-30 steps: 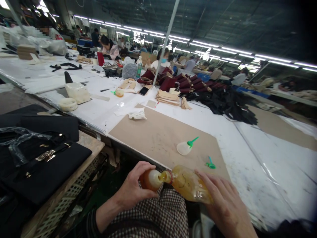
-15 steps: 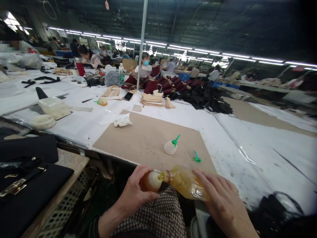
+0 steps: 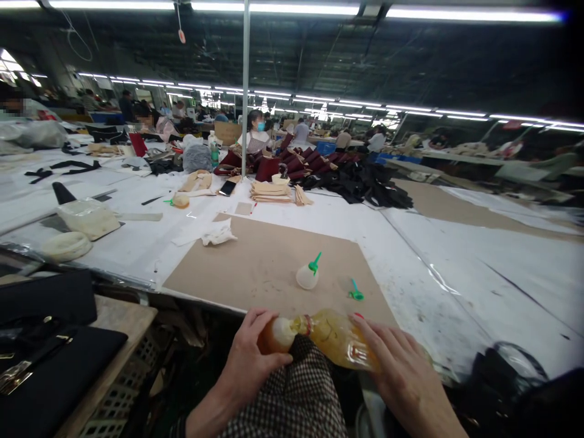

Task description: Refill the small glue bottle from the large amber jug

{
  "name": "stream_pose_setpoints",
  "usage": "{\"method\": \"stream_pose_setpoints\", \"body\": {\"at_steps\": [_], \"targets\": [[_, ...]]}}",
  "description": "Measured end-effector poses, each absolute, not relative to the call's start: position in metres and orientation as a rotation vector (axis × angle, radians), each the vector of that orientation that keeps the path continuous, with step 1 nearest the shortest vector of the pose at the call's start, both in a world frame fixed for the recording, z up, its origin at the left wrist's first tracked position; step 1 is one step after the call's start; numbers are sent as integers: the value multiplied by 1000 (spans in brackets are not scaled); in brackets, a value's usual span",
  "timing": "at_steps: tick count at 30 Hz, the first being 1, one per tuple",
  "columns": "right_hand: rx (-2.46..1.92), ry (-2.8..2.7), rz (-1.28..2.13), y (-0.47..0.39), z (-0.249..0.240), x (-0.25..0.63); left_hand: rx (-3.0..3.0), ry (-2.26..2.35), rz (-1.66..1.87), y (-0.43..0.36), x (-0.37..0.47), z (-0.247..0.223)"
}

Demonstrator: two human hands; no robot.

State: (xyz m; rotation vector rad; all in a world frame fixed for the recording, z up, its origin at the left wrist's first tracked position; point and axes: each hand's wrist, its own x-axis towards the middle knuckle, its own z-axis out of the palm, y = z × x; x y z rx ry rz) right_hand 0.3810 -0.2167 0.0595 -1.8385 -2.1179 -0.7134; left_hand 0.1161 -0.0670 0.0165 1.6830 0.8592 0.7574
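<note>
My left hand (image 3: 249,350) is wrapped around a small squeeze bottle (image 3: 279,334), whose lower part looks amber and whose top is whitish. In my right hand (image 3: 401,359) is a clear plastic bottle (image 3: 340,334) of yellowish liquid, tilted on its side with its neck meeting the squeeze bottle's mouth. Both are above my lap, at the table's edge. Beyond them, a white squeeze bottle with a green nozzle (image 3: 307,277) leans on the brown board (image 3: 255,261). A loose green nozzle cap (image 3: 356,294) lies to its right.
A crumpled white cloth (image 3: 218,233) rests at the board's far left corner. Farther back are stacked beige pieces (image 3: 270,192), a phone (image 3: 227,187), maroon bags (image 3: 267,168) and black material (image 3: 360,185). Black bags (image 3: 59,359) occupy a side bench at left. Other people work in the background.
The camera view has tilted up and turned slightly right, so the scene sits a little further left. Both hands keep the two bottles joined mouth to mouth.
</note>
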Motion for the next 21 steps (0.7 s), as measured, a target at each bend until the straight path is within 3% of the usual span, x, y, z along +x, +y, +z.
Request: {"method": "stream_pose_setpoints", "body": {"at_steps": [11,21], "targets": [[-1842,-2093,-691,-217,53,380,1708,904,749,-65,113,21],[-1812,-2006,-247,-221,32,374,1724,859,730,-60,113,21]]}}
